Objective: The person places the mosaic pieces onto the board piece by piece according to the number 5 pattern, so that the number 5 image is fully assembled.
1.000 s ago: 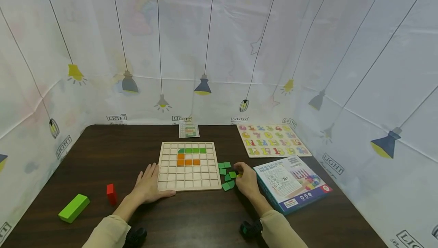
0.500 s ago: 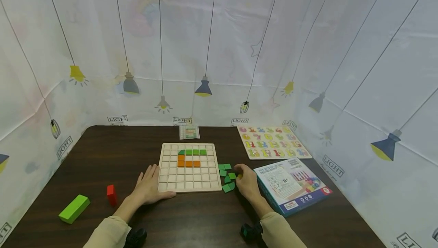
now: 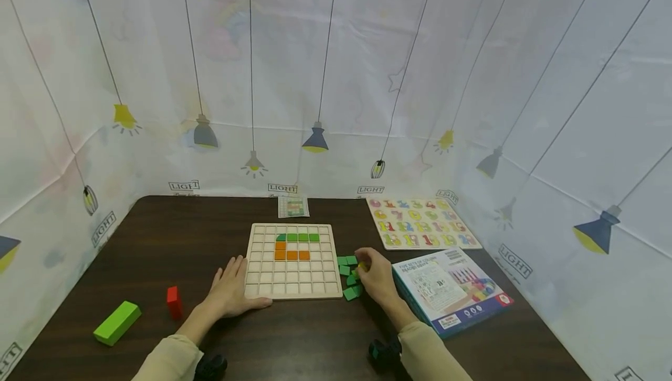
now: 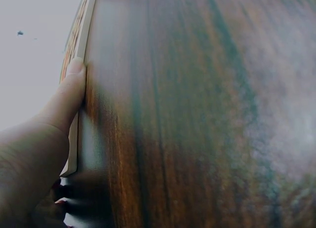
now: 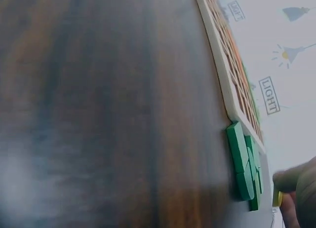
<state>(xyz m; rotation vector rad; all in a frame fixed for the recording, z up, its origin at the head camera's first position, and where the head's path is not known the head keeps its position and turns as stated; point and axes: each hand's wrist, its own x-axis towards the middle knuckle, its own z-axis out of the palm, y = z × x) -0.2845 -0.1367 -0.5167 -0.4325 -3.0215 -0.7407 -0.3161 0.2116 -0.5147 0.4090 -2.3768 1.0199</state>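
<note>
A wooden grid board (image 3: 294, 282) lies mid-table with a row of green tiles (image 3: 303, 237) and several orange tiles (image 3: 292, 255) set in its cells. My left hand (image 3: 229, 290) rests at the board's left side, fingers straight, the thumb along its front edge; in the left wrist view the thumb (image 4: 69, 92) presses that edge. Beside the board's right edge, loose green pieces (image 3: 350, 293) lie in a small cluster. Over them, my right hand (image 3: 379, 279) pinches a small yellow piece (image 5: 277, 196) between thumb and finger, its shape mostly hidden by the fingers.
A boxed toy set (image 3: 451, 290) lies right of my right hand, with a number puzzle board (image 3: 424, 223) behind it. A small pattern card (image 3: 293, 207) is behind the grid board. At left, a red block (image 3: 174, 303) stands near a green block (image 3: 118, 322).
My right hand has shifted slightly left over the green pieces with the yellow piece, now covering some of them. My left hand stays put. The head view has tilted up a little.
</note>
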